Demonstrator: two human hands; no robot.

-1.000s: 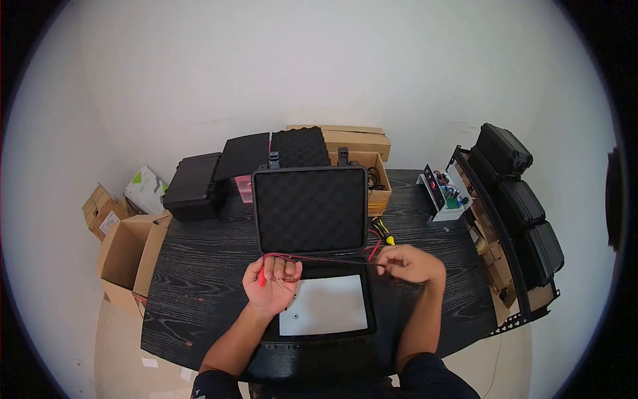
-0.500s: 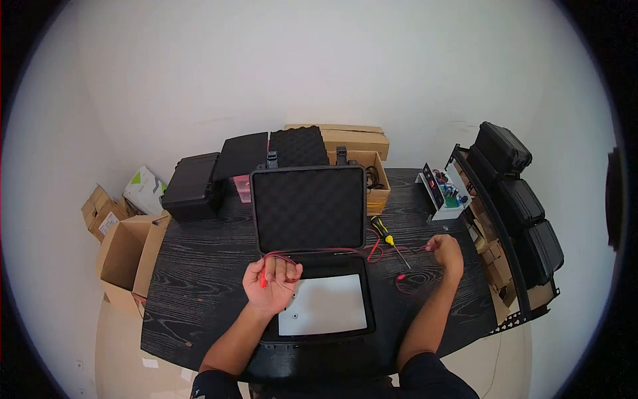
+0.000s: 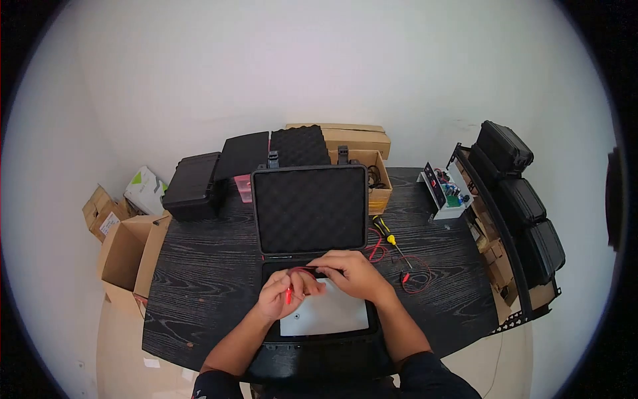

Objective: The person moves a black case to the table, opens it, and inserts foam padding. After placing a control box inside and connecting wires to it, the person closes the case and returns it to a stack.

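Observation:
Over the open black case (image 3: 310, 168), my left hand (image 3: 276, 302) is closed around a coiled red-and-black cable (image 3: 299, 269), with a red clip (image 3: 289, 296) sticking out from the fingers. My right hand (image 3: 355, 274) meets it from the right, its thumb and fingers pinched on the same cable. Below both hands lies a white panel (image 3: 325, 316) in the case bottom, with a small round fitting (image 3: 296, 316) on it. Dark wavy foam (image 3: 310, 209) lines the raised lid. Part of the cable between the hands is hidden by fingers.
Right of the case lie a yellow-and-black screwdriver (image 3: 383, 229) and a loose lead with a red clip (image 3: 406, 277). An opened electronic unit (image 3: 450, 206) stands at the back right, beside a rack of black cases (image 3: 522, 203). Cardboard boxes (image 3: 126, 256) stand left of the table.
My right hand has come left from the table's right side to beside my left hand above the case. The cable stretched to the right has dropped into loops on the table.

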